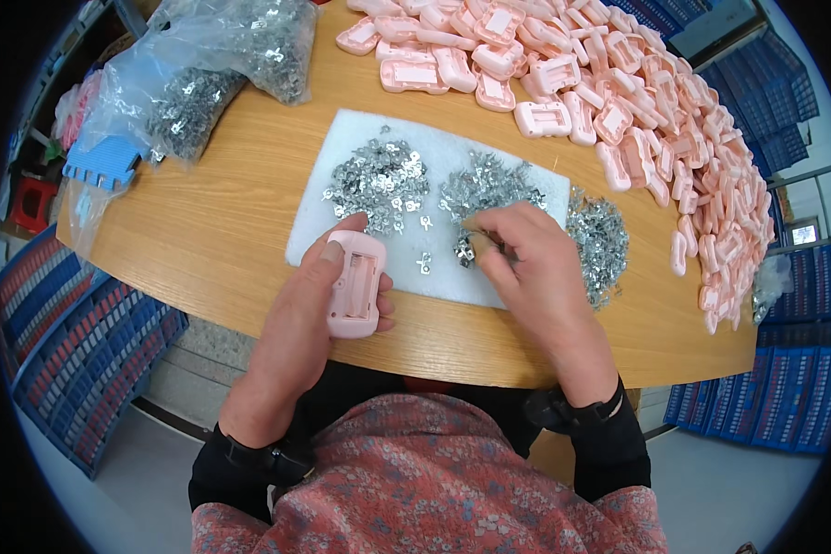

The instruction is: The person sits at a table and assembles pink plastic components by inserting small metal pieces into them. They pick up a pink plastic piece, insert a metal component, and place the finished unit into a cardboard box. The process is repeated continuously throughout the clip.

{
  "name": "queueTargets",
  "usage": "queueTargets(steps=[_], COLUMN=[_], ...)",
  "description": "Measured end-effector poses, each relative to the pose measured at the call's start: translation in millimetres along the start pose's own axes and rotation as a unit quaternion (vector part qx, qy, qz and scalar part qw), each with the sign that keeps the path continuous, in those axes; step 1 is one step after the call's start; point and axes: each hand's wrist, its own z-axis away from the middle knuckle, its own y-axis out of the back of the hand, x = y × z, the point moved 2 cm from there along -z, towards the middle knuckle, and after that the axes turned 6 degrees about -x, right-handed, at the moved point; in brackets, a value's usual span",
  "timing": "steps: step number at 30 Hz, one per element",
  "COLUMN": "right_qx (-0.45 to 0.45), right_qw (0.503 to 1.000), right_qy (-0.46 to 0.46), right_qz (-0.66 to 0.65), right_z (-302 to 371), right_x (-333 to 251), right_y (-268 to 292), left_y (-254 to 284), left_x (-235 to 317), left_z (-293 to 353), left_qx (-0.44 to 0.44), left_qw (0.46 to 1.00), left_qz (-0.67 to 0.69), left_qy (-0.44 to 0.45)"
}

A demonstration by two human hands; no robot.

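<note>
My left hand is closed round a pale pink plastic casing, its battery compartment facing up. My right hand bends over the near edge of a heap of small metal contact pieces, thumb and fingertips pinched together. Whatever lies between those fingertips is hidden among the shiny pieces around them. Both heaps rest on a white foam sheet; the second heap of metal contact pieces is beyond my left hand. One loose contact piece lies apart, between my two hands.
A big pile of pink casings covers the far right of the wooden table. More metal pieces sit right of the foam. Clear bags of metal parts and a blue plastic piece are at far left. Blue racks flank the table.
</note>
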Motion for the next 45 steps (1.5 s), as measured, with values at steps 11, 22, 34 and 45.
queueTargets(steps=[11, 22, 34, 45], right_qx=[-0.077, -0.101, -0.158, -0.132], right_qw=[0.986, 0.969, 0.982, 0.984], right_qy=[0.080, 0.121, 0.071, 0.031], right_qz=[0.128, 0.188, 0.075, -0.113], right_z=[-32, -43, -44, -5], right_x=[-1, -4, -8, -29], right_y=[-13, -22, -6, -12], left_y=[6, 8, 5, -14], left_x=[-2, 0, 2, -9], left_z=[2, 2, 2, 0], left_qx=[-0.032, -0.042, -0.066, -0.141], left_qw=[0.999, 0.999, 0.997, 0.976], left_qz=[0.017, 0.007, 0.030, 0.151], left_qy=[-0.001, 0.008, 0.015, 0.066])
